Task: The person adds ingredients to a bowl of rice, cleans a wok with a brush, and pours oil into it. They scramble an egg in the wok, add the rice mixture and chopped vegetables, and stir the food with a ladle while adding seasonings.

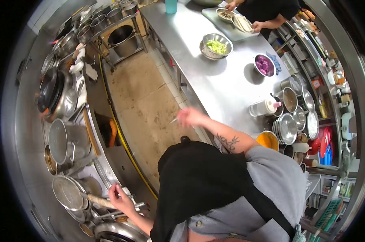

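The left hand, at eight o'clock, curls loosely beside a wooden handle. The blurred right hand, grip unclear, has a pale pointed item beside it, over open floor left of the steel table's edge.

One head cam, v. wide, worn up top, faces fwd & steeply down: apron close at near edge, floor mid, counter L, table R.

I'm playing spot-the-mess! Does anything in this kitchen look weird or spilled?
The brown floor has dark smudges, so it looks dirty. A blue cloth lies crumpled beside the bowl of purple food. Nothing looks tipped over.
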The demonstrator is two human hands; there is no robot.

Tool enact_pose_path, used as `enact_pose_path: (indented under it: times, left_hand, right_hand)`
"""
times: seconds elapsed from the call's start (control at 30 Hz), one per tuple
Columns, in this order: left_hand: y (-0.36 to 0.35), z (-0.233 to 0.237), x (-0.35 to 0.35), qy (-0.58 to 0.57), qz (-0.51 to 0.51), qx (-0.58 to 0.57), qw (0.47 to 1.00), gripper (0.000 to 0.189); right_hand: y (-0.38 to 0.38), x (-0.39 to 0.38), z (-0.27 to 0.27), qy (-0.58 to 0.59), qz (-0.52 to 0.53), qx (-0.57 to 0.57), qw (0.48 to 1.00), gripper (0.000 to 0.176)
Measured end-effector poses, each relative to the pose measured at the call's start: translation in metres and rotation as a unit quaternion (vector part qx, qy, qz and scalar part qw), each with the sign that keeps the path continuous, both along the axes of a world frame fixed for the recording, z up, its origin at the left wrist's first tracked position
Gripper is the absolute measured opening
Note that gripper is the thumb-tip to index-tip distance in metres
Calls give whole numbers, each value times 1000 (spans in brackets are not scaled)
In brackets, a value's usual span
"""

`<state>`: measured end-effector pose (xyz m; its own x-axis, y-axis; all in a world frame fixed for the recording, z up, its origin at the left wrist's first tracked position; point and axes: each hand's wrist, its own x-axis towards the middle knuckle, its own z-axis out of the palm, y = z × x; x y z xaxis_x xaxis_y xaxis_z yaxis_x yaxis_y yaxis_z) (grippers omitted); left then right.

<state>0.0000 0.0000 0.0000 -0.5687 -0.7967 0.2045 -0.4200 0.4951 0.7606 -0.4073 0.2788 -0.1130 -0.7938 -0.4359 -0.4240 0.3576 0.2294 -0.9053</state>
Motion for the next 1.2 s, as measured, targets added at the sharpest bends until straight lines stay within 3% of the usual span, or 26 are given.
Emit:
enact_pose_path:
  times: [0.03, 0.07, 0.1, 0.17, 0.23, 0.33, 0.4, 0.6, 0.67, 0.73, 0.83, 0.9, 0.97, 1.03, 1.1, 1.17, 1.2]
  left_hand:
    - [0, 2, -16, -3, -19, 10, 1000, 16]
    - [-1, 6, -33, 12, -47, 26, 998, 15]
    - [2, 5, -109, 17, -70, 40, 997, 15]
    - [-7, 13, -158, 15, -134, 41, 990, 14]
    - [-23, -14, -209, 37, -212, 88, 973, 17]
    - [-30, -36, -303, 8, -334, 143, 932, 14]
    - [-20, -55, -368, 11, -389, 292, 874, 15]
    - [27, -98, -561, -69, -563, 402, 719, 17]
    - [60, -93, -618, -153, -590, 393, 688, 21]
    - [96, -88, -659, -193, -532, 494, 659, 28]
    - [149, -101, -706, -248, -487, 517, 659, 49]
    - [173, -105, -726, -266, -508, 489, 658, 41]
    - [183, -110, -736, -211, -506, 518, 656, 26]
    - [205, -176, -757, -168, -531, 428, 712, 19]
    - [137, -101, -760, -210, -523, 469, 680, 15]
    - [88, -125, -774, -183, -507, 541, 645, 21]
    - [49, -110, -782, -182, -499, 530, 661, 23]
  right_hand:
    - [1, 2, -2, -2, -8, -1, 1000, 13]
    - [11, -20, 2, -20, -183, -82, 980, 13]
    - [32, -102, 26, 25, -320, -88, 943, 20]
    - [63, -152, 46, 51, -473, -87, 875, 29]
    - [86, -194, 64, 32, -510, -24, 859, 27]
    - [99, -243, 46, 21, -495, 46, 867, 22]
    - [98, -248, 47, 38, -524, 1, 851, 22]
    - [104, -236, 65, 135, -582, -207, 774, 10]
    - [113, -216, 72, 171, -617, -203, 741, 9]
    - [120, -188, 66, 164, -670, -147, 709, 10]
    - [118, -141, 44, 150, -733, -95, 656, 11]
    - [105, -113, 34, 117, -755, -82, 640, 12]
    - [111, -88, -1, 83, -771, -47, 630, 14]
    - [119, -80, -30, 65, -778, -20, 625, 15]
    - [109, -96, -26, 20, -756, -12, 654, 18]
    - [101, -109, -33, -11, -738, -7, 675, 21]
    - [82, -130, -16, -28, -750, 22, 661, 23]
